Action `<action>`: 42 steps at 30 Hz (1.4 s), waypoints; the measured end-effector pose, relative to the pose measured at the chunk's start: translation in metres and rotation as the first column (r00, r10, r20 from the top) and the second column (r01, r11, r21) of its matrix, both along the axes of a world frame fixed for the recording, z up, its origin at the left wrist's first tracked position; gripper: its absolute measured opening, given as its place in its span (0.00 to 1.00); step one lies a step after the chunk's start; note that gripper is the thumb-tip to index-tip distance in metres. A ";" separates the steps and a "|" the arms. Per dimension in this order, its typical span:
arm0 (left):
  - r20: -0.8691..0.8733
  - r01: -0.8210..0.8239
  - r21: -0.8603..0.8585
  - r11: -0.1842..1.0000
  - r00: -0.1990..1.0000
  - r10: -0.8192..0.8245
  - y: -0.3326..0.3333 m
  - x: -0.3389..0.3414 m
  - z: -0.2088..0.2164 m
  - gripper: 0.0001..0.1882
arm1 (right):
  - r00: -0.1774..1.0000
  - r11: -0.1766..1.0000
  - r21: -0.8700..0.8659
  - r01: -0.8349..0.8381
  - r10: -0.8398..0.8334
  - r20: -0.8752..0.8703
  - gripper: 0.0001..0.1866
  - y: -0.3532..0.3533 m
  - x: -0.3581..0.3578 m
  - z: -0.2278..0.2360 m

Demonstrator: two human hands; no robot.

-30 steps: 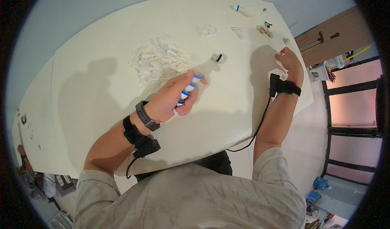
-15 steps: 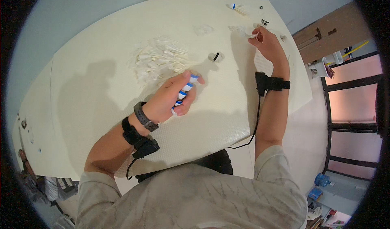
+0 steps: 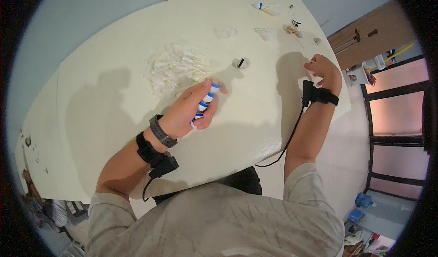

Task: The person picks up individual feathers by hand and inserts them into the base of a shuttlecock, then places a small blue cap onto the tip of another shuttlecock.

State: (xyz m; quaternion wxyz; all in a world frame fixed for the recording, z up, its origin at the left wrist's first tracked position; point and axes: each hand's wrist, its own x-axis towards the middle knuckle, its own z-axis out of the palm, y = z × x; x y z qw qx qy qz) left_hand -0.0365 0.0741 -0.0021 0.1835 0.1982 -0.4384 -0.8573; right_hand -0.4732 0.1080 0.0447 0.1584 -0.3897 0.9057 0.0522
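Observation:
My left hand (image 3: 194, 106) is wrapped round a row of white shuttlecock heads with blue bands (image 3: 206, 99), lined up end to end. Just beyond it lies a loose heap of white shuttlecock feathers (image 3: 178, 67). At the right edge of the table, my right hand (image 3: 323, 70) hovers with its fingers curled inward; the palm is hidden, so whatever it may hold cannot be seen. A whole shuttlecock (image 3: 267, 8) with a blue band lies on its side at the far right.
A small clear round piece with a black strip (image 3: 241, 63) sits mid-table. Crumpled clear plastic bits (image 3: 226, 32) (image 3: 264, 33), a brownish scrap (image 3: 290, 29) and a small black item (image 3: 296, 23) lie towards the far right of the white table (image 3: 237, 120).
My right hand has drawn back from the small scraps, moving right and nearer to me. The brownish scrap has come into sight. My left hand keeps its hold almost unmoved.

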 end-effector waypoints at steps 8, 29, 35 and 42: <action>-0.023 0.003 0.015 1.000 1.000 -0.002 0.001 -0.001 0.001 0.28 | 0.879 0.956 -0.291 0.037 0.108 0.465 0.23 -0.005 0.035 0.010; -0.040 0.027 0.014 1.000 0.999 -0.026 0.000 -0.002 0.002 0.27 | 0.910 0.879 -0.474 -0.063 0.246 0.335 0.16 0.154 0.111 -0.007; -0.057 0.024 0.010 1.000 0.998 -0.023 -0.001 -0.001 -0.003 0.25 | 0.813 0.803 -0.543 -0.246 0.476 0.336 0.16 0.089 0.178 0.003; -0.051 0.055 0.032 0.998 0.997 -0.053 -0.002 0.001 0.000 0.26 | 0.567 0.605 -0.755 -0.253 0.725 0.391 0.14 -0.035 0.161 0.030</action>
